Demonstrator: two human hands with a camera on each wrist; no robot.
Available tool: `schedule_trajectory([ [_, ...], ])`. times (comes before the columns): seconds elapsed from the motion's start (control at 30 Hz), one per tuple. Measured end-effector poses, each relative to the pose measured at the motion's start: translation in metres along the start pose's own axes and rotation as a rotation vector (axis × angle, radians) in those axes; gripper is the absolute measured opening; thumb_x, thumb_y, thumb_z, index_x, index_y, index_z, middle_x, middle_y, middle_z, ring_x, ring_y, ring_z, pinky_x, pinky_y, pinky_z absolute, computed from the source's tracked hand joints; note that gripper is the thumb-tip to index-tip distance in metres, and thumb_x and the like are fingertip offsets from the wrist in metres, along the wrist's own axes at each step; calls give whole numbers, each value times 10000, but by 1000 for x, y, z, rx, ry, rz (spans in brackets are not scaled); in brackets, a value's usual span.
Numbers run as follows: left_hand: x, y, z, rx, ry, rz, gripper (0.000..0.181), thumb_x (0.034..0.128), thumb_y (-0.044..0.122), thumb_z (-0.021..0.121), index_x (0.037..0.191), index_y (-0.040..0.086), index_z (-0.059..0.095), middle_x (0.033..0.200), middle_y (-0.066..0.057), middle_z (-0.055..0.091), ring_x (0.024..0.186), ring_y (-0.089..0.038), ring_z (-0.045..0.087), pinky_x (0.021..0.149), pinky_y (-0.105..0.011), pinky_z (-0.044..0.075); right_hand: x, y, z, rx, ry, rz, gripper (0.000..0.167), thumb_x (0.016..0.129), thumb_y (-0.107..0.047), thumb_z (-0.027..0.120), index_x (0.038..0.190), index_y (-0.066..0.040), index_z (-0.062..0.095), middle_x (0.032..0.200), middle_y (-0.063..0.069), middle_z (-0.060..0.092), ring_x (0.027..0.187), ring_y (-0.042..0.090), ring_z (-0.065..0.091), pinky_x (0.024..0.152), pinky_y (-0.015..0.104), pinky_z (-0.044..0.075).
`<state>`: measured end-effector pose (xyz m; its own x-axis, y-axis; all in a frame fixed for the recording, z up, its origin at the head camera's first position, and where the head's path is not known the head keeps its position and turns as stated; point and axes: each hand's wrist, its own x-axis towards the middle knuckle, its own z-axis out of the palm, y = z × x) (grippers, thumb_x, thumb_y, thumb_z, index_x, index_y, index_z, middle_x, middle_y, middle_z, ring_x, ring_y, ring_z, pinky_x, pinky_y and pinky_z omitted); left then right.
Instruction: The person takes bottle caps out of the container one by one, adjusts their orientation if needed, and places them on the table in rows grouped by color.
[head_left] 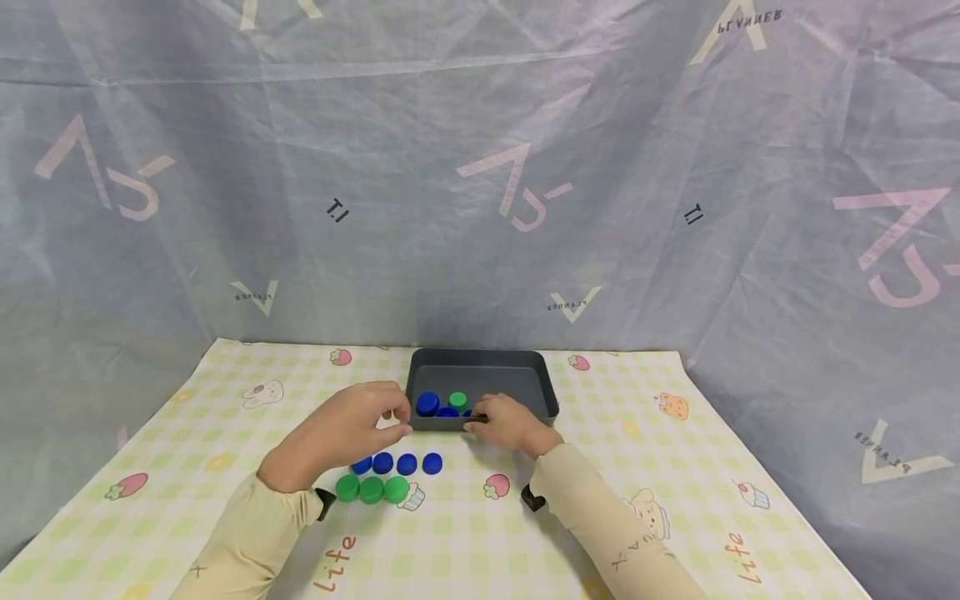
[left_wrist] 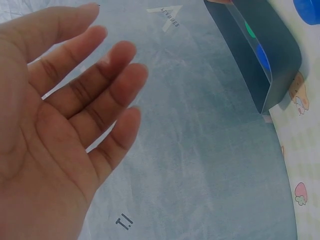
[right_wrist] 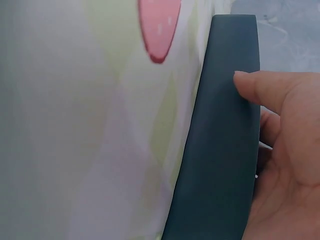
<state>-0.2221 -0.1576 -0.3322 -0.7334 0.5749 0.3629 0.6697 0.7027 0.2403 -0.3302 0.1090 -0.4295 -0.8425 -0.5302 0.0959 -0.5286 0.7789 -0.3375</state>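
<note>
The right hand [head_left: 510,423] pinches the near wall of one dark tray [head_left: 480,379], thumb outside. Inside show three blue caps [head_left: 427,404] (one partly hidden) and one green cap [head_left: 457,401]. The left hand [head_left: 356,423], fingers loosely spread and empty, hovers left. Nearer lie four blue caps [head_left: 407,464], then three green caps [head_left: 372,490].
</note>
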Motion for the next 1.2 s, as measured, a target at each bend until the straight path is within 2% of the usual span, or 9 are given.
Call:
schedule_trajectory([
  [0.37, 0, 0, 0, -6, 8, 10, 150, 878, 200, 770, 846, 267, 640, 862, 171, 587, 828, -127, 604, 759, -315, 519, -8, 3, -5, 58, 104, 13, 82, 890, -205, 760, 871, -163, 692, 894, -53, 654, 752, 94, 575, 726, 305, 497],
  [0.63, 0, 0, 1, -18, 9, 19, 129, 884, 209, 764, 859, 265, 650, 872, 166, 596, 830, -113, 608, 757, -302, 518, -16, 10, -12, 106, 167, 45, 152, 872, -215, 785, 792, -200, 656, 1114, 21, 701, 1002, 205, 658, 808, 342, 520],
  [0.73, 1, 0, 2, -22, 4, 22, 125, 887, 213, 761, 866, 267, 650, 877, 166, 597, 832, -106, 606, 753, -296, 517, -20, 12, -18, 136, 202, 44, 164, 874, -203, 782, 782, -186, 648, 1127, 41, 698, 1021, 237, 659, 788, 351, 525],
  [0.83, 1, 1, 3, -16, 9, 24, 132, 887, 216, 763, 865, 272, 645, 881, 159, 599, 833, -109, 610, 752, -296, 517, -26, 12, -24, 189, 256, 43, 171, 871, -171, 782, 772, -161, 643, 1120, 51, 702, 969, 230, 680, 746, 334, 544],
  [1.0, 3, 3, 5, -10, 22, 26, 146, 876, 203, 772, 856, 269, 643, 868, 163, 591, 828, -78, 600, 759, -293, 527, -32, 8, -35, 308, 332, 62, 181, 871, -162, 783, 769, -161, 634, 1133, 13, 698, 863, 143, 677, 702, 280, 554],
  [1.13, 3, 6, 8, 1, 39, 36, 148, 871, 202, 777, 866, 257, 640, 870, 155, 592, 829, -35, 597, 770, -285, 536, -36, 0, -43, 400, 354, 65, 164, 869, -199, 789, 826, -174, 633, 1124, -44, 702, 873, 110, 661, 733, 296, 549],
  [1.2, 3, 7, 11, 14, 56, 51, 148, 866, 201, 783, 891, 239, 642, 885, 139, 597, 825, -32, 597, 768, -281, 536, -40, -7, -47, 461, 340, 51, 161, 868, -208, 790, 887, -168, 636, 1095, -53, 704, 878, 114, 663, 748, 306, 552],
])
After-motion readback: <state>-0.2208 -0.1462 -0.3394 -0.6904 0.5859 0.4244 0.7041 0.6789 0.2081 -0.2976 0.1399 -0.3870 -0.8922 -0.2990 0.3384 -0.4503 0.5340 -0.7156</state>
